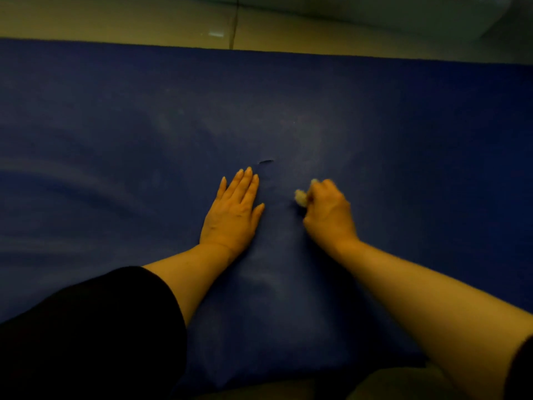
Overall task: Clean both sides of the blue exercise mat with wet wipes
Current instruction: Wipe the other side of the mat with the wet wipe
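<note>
Pressing a bunched wet wipe onto the blue exercise mat, the right hand has its fingers curled around the wipe, and only a pale tuft shows at the left side of the fist. The left hand lies flat on the mat just beside it, fingers straight and together, palm down, holding nothing.

The mat lies on the pale tiled floor, and its long axis runs from left to right across the view, with its far edge straight in front of the person. A small dark tear sits in the mat just beyond the left fingertips, between the 2 hands and a little farther from the person.

In my judgement the coming stroke depends on this: the wipe is at the near middle part of the mat, so most of the unwiped surface lies forward and to both sides. The right hand carries the wipe, and the left hand is the nearer one to the tear, so it seems to steady the mat there.
</note>
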Motion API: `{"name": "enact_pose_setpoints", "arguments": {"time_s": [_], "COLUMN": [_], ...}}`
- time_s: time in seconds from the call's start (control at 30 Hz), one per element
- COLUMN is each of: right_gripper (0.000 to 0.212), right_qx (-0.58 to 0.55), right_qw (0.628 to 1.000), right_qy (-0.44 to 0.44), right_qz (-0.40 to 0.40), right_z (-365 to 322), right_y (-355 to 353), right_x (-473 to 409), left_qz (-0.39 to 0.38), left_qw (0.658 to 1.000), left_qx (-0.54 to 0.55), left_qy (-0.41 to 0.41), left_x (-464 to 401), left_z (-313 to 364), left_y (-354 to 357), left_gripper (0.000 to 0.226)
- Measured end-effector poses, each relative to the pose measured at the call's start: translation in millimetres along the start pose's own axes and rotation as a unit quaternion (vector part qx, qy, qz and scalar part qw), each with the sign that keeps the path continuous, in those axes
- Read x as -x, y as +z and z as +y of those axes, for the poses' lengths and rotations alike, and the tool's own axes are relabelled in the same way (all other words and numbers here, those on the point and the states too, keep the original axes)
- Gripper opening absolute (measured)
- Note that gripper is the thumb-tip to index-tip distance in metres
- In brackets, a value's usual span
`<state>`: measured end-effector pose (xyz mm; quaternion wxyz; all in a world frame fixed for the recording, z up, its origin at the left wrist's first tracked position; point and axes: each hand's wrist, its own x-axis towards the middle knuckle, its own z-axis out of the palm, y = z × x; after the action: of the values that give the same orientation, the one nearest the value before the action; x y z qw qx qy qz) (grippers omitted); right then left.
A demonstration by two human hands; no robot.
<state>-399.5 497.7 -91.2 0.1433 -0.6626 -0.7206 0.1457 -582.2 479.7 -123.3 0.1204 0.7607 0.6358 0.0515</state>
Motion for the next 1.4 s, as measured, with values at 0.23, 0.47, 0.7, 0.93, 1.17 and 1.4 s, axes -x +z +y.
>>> {"name": "enact_pose_setpoints", "arguments": {"time_s": [0.23, 0.47, 0.7, 0.93, 1.17, 1.4], "right_gripper": [0.026, 0.008, 0.016, 0.014, 0.024, 0.017], "right_qx": [-0.008, -0.002, -0.040, 0.047, -0.014, -0.018], "right_qw": [0.999, 0.995, 0.997, 0.989, 0.991, 0.988], "right_qy": [-0.028, -0.012, 0.060, 0.052, 0.086, 0.100], "right_qz": [0.043, -0.101, -0.013, -0.129, -0.101, -0.114], "right_z": [-51, 7, -45, -23, -67, -35], "right_y": [21, -15, -8, -33, -20, -51], "right_x": [40, 38, 90, 85, 130, 129], "left_qz": [-0.184, -0.302, -0.343, -0.350, -0.338, -0.304], "left_qw": [0.982, 0.953, 0.938, 0.936, 0.941, 0.953], "left_qx": [-0.010, 0.013, 0.024, 0.013, 0.020, 0.016], "left_qy": [-0.041, -0.036, -0.043, -0.030, -0.025, -0.005], "left_x": [9, 57, 84, 115, 138, 151], "left_z": [18, 33, 53, 58, 66, 63], "left_y": [-23, -42, -46, -52, -54, -58], "left_gripper": [0.065, 0.072, 0.072, 0.069, 0.066, 0.065]}}
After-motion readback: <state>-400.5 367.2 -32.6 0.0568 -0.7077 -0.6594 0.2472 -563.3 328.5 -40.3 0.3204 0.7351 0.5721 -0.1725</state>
